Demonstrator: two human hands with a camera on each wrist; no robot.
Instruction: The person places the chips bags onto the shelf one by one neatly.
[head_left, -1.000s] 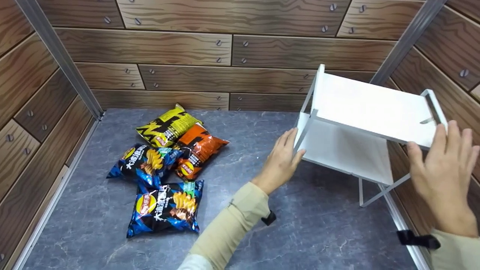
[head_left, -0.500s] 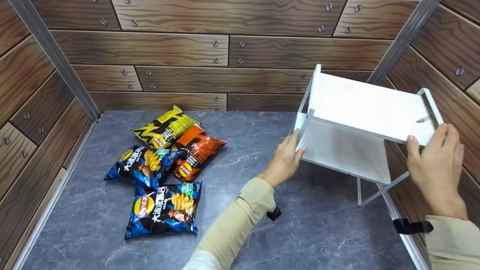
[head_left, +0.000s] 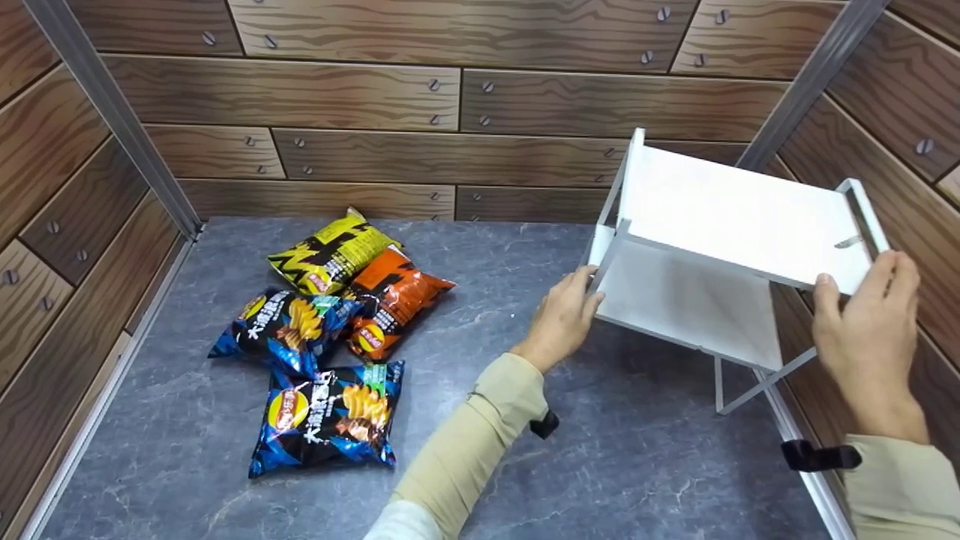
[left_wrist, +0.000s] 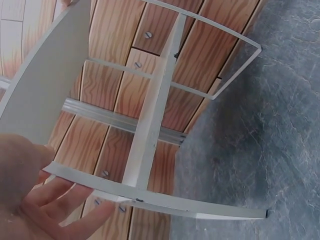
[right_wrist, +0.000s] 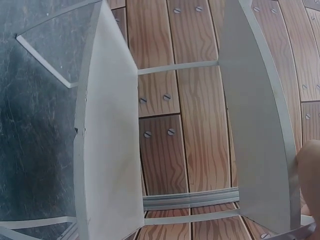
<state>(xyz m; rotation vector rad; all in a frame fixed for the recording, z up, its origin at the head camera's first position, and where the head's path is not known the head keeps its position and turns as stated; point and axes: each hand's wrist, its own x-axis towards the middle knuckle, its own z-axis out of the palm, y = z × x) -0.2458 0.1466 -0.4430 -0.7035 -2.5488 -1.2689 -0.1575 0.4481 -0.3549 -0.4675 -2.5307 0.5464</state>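
A white two-tier shelf rack (head_left: 739, 210) with slim metal side frames stands at the right in the head view, angled toward the side wall. My left hand (head_left: 561, 319) grips its left frame, and in the left wrist view the thumb and fingers (left_wrist: 75, 207) lie on opposite sides of the bar. At the rack's front right corner, my right hand (head_left: 870, 337) holds the upper tier, thumb at the front edge and fingers along the right frame. Only part of that hand shows at the edge of the right wrist view, beside the upper board (right_wrist: 257, 115).
On the grey marbled floor (head_left: 480, 450) at the left lie several chip bags: a yellow one (head_left: 337, 251), an orange one (head_left: 397, 300) and two blue-black ones, the nearer bag (head_left: 330, 420) apart in front. Wood-patterned walls (head_left: 360, 97) enclose the back and sides.
My right hand has shifted left and its spread fingers have closed onto the rack's corner. The left hand stays on the left frame with a small slide. Rack and bags stay put.
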